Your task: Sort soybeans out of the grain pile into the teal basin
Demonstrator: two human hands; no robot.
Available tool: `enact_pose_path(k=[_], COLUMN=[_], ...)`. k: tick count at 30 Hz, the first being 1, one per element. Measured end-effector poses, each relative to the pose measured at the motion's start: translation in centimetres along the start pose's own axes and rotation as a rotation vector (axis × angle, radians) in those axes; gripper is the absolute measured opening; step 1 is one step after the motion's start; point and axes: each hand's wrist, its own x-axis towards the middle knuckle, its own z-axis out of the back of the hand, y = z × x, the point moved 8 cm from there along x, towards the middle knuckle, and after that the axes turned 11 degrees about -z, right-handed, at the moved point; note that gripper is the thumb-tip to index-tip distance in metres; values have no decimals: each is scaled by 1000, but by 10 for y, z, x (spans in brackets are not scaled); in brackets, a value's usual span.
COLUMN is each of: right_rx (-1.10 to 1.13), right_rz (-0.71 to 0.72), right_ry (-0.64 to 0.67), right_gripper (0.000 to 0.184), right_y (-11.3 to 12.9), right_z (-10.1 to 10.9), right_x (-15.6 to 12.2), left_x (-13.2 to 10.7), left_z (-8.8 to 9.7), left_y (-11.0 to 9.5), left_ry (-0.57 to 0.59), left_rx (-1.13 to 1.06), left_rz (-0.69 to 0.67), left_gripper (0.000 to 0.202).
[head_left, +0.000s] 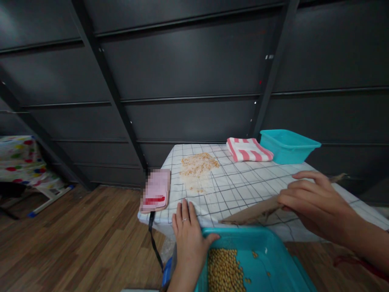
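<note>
Head view: a dark panelled wall (188,69) fills the far side, above a wooden floor (91,215). In front of you stands the worktop (243,180), covered with a white checked cloth. The near tub (258,251), blue-green, sits against its near edge; a matching far tub (287,156) stands at the far right. Your right hand (319,198) has its fingers clamped on a brown card (252,211), tilted over the cloth just beyond the near tub's far rim. Your left hand (188,235) rests with its fingers straight on the cloth's edge, thumb spread apart over the tub's rim. A folded striped towel (249,150) lies just left of the far tub. On the left edge is a pink case (156,188). Left of centre, pale and yellow grains (197,168) lie spread out. Round tan beans (225,271) gather in the near tub's left side, a few scattered right.
</note>
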Motion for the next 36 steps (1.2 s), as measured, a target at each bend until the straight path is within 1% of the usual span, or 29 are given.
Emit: enact_pose_path(k=[4,7,10,12,14,16,19,22,24,26,30,33,36], right_rx=[-91,-169,-211,-226,-212,-163,-92,-98,-125,-150,-211,-242,-247], right_rz=[23,68,99,99,86,70,75,96,109,133,150,143,118], right_ry=[-36,-84,-131,-153,-171,-186,-164,-115,-128,-169,-222,-226,-243], right_gripper=[23,21,19,18,17,15,17,23,25,25,21,21,19], right_y=[7,11,8,3,0,1,11,24,29,30,22,11,-1], right_z=[-11,-20,-30,-34,-33,-26,-17,-20,-25,-30,-46,-56,-57], right_x=[9,18,29,36,41,41,34,29,28,32,42,49,56], left_x=[-1,-2,-3,-2,-1,1,2,1,1,1,-1,-3,-5], left_z=[2,-1,-3,-1,3,7,10,9,9,9,8,4,1], left_y=[-1,0,2,1,0,-1,-2,-1,-1,-1,2,3,5], left_ry=[-11,-5,0,-7,-24,-39,-40,-41,-40,-37,-38,-26,-14], left_rx=[28,14,3,7,19,27,21,12,4,-4,-17,-22,-13], left_rz=[9,-10,-3,0,22,50,62,69,73,74,83,43,15], left_gripper=[96,96,96,96,96,95,95,95,95,95,94,96,98])
